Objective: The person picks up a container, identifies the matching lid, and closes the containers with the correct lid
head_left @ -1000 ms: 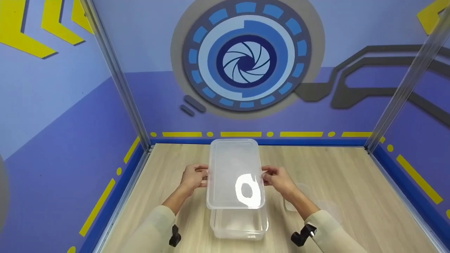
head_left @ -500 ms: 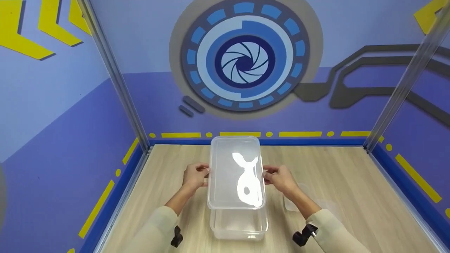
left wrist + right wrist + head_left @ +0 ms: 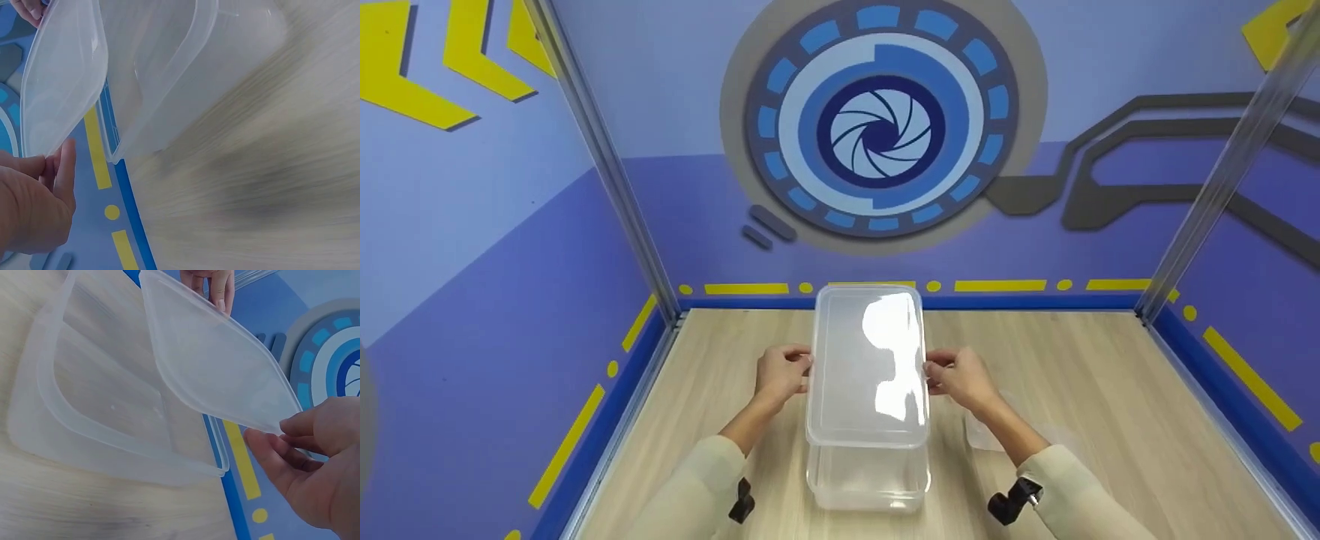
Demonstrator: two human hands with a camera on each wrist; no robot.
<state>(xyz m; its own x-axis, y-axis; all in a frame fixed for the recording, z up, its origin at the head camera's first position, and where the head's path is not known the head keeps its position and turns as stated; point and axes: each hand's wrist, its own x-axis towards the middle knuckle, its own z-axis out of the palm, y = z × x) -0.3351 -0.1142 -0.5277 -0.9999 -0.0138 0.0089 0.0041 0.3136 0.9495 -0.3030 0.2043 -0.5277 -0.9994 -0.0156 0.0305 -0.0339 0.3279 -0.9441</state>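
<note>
A clear rectangular plastic lid (image 3: 855, 375) is held up over a clear plastic container (image 3: 870, 480), hiding its far part in the head view. My left hand (image 3: 781, 373) pinches the lid's left edge between thumb and fingers. On the opposite edge my right hand (image 3: 962, 377) pinches it the same way. Both wrist views show the lid tilted above the container's open top, its near end close to the rim. Bare container walls (image 3: 185, 90) and floor show in the left wrist view, and the right wrist view shows the rim (image 3: 62, 410) standing apart from most of the lid.
Beside the right forearm, another clear flat plastic piece (image 3: 984, 435) lies on the wooden table (image 3: 1110, 390), partly hidden by the arm. Blue and purple printed panels (image 3: 675, 225) with metal corner posts (image 3: 607, 157) enclose the table at the back and sides.
Both hands have shifted slightly right with the lid, and its far end has risen a little. The bright reflection on the lid has moved. The container has stayed in place.
</note>
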